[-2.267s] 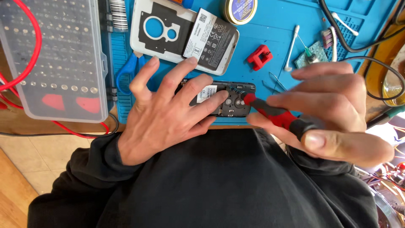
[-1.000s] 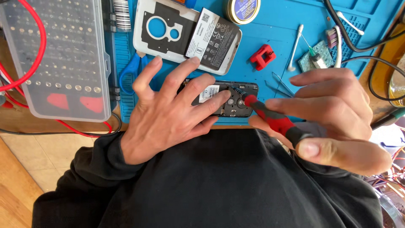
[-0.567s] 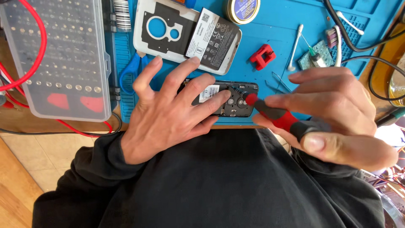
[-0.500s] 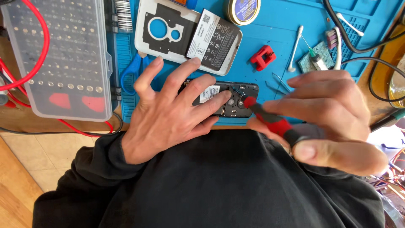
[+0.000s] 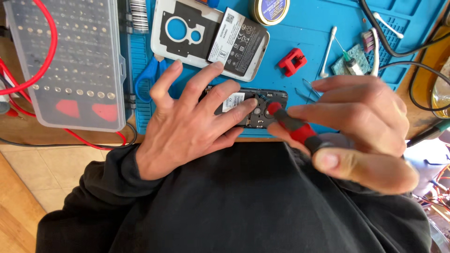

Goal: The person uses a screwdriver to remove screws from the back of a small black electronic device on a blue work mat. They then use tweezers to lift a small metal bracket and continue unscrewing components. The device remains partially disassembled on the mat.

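Note:
A small dark phone (image 5: 260,107) with its back cover off lies on the blue work mat (image 5: 309,28) near the front edge. My left hand (image 5: 187,124) lies flat on it, fingers spread, pressing it down. My right hand (image 5: 356,126) grips a red and black screwdriver (image 5: 295,129) whose tip rests on the phone's exposed inside at its right end.
A white back cover (image 5: 187,33) with a battery (image 5: 236,40) on it lies behind the phone. A clear bit case (image 5: 65,61) sits at the left, with red wires (image 5: 47,51) over it. Blue scissors (image 5: 147,77), a red clip (image 5: 292,62), cotton swabs (image 5: 328,51), a round tin (image 5: 271,9) and black cables (image 5: 398,47) lie about.
My right hand has shifted its fingers slightly around the screwdriver handle. The left hand and the phone have stayed in place.

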